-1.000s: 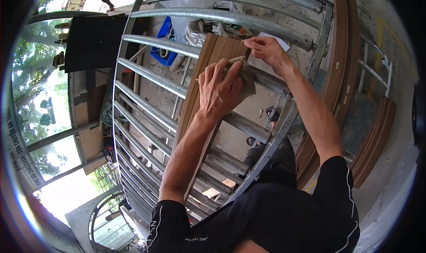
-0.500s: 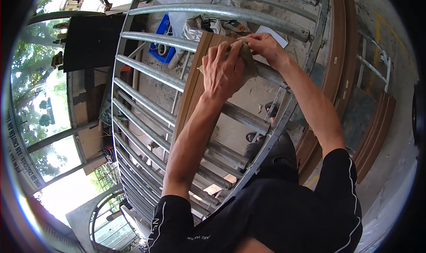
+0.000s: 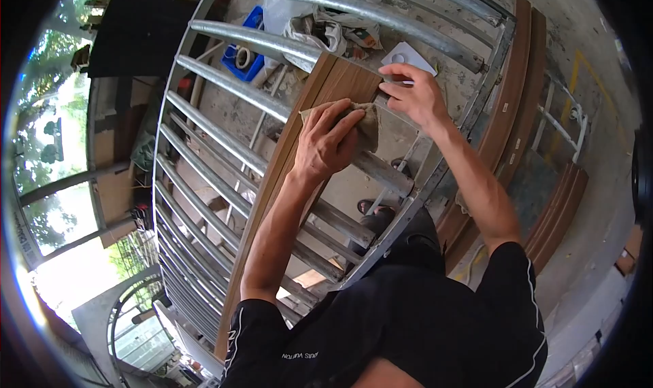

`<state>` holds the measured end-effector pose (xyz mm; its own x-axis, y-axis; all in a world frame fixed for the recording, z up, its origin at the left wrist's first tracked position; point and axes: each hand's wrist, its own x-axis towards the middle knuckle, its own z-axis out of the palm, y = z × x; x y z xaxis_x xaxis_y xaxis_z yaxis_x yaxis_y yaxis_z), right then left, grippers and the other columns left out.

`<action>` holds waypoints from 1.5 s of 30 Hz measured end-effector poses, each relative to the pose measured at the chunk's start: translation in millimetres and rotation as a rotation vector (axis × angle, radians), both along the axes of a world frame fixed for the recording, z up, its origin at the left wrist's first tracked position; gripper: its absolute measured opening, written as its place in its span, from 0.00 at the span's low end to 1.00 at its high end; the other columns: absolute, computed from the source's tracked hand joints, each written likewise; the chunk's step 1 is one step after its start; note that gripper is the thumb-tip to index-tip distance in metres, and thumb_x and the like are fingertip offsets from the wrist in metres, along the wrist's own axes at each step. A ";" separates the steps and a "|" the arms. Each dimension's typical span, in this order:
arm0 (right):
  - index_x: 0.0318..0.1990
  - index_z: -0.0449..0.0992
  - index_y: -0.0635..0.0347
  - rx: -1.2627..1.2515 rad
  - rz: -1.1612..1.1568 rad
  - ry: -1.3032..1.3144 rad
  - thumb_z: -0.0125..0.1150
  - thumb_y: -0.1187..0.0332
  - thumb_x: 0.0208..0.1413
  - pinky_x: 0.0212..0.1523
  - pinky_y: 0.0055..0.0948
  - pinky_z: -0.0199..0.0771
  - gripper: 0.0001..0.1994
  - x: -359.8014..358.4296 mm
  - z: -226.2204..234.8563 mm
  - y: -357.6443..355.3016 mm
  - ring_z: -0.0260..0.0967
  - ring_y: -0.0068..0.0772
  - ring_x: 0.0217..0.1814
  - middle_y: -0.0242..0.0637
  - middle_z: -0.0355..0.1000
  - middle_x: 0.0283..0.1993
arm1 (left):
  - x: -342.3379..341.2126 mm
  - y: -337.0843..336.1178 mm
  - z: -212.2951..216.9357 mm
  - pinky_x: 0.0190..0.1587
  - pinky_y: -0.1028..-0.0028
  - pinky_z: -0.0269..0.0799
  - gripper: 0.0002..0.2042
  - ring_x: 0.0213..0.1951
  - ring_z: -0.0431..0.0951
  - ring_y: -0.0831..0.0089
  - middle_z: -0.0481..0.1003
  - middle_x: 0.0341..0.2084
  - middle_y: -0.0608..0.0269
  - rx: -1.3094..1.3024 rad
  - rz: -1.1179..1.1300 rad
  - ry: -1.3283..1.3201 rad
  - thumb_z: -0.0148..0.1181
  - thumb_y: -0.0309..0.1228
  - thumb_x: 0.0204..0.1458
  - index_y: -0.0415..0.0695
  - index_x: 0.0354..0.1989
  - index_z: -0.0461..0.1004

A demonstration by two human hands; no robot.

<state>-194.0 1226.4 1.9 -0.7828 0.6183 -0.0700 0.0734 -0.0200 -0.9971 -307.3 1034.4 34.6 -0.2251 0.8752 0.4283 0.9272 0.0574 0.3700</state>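
Note:
A long brown wood-grain board [image 3: 272, 184] lies lengthwise on a rack of grey metal tubes [image 3: 224, 136]. My left hand [image 3: 330, 143] presses a crumpled tan cloth [image 3: 367, 126] onto the board's far end. My right hand [image 3: 415, 95] rests at the board's far right corner, fingers curled, beside a white flat piece [image 3: 407, 53]; what it grips, if anything, is hidden by the fingers.
A blue crate [image 3: 243, 51] and crumpled bags [image 3: 320, 31] lie on the floor beyond the rack. Brown trim boards [image 3: 517, 116] lean at the right by a white metal frame [image 3: 564, 126]. My sandalled foot [image 3: 377, 208] shows under the tubes. Trees are outside at the left.
My left hand has slid toward me along the board and now presses the tan cloth. My right hand has stayed at the board's far corner.

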 end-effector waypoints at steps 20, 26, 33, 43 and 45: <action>0.57 0.65 0.70 -0.688 -0.393 0.038 0.59 0.75 0.58 0.41 0.22 0.71 0.20 -12.2 -2.3 -135.4 0.68 0.21 0.42 0.37 0.71 0.48 | -1.1 -63.6 -13.3 0.49 0.61 0.72 0.16 0.46 0.76 0.59 0.77 0.44 0.62 0.129 -0.065 -0.176 0.61 0.22 0.32 0.47 0.35 0.78; 0.56 0.66 0.70 -0.527 -0.497 0.024 0.57 0.74 0.59 0.43 0.20 0.66 0.18 -24.4 -2.0 -135.7 0.64 0.18 0.42 0.34 0.69 0.47 | -1.2 -62.9 -13.8 0.48 0.61 0.72 0.16 0.46 0.76 0.60 0.77 0.44 0.62 0.127 -0.071 -0.169 0.61 0.23 0.32 0.46 0.35 0.78; 0.51 0.67 0.70 -0.604 -0.574 -0.015 0.56 0.74 0.60 0.38 0.17 0.63 0.14 -30.4 -4.6 -143.9 0.61 0.14 0.38 0.27 0.66 0.40 | 0.4 -65.2 -12.3 0.48 0.61 0.72 0.16 0.45 0.76 0.60 0.77 0.44 0.62 0.116 -0.079 -0.172 0.60 0.22 0.31 0.46 0.34 0.78; 0.55 0.63 0.69 -0.482 -0.584 0.159 0.55 0.76 0.60 0.40 0.18 0.66 0.17 -33.9 -12.9 -140.1 0.63 0.18 0.44 0.35 0.67 0.47 | 1.1 -67.5 -11.7 0.47 0.61 0.72 0.17 0.45 0.76 0.60 0.77 0.43 0.62 0.098 -0.073 -0.165 0.60 0.22 0.30 0.46 0.34 0.78; 0.55 0.67 0.67 -0.425 -0.591 0.117 0.53 0.73 0.61 0.42 0.19 0.62 0.16 -34.8 -12.7 -141.2 0.60 0.17 0.42 0.29 0.66 0.46 | 2.0 -68.2 -11.5 0.47 0.61 0.72 0.17 0.45 0.76 0.60 0.77 0.43 0.62 0.085 -0.070 -0.167 0.60 0.22 0.30 0.46 0.34 0.78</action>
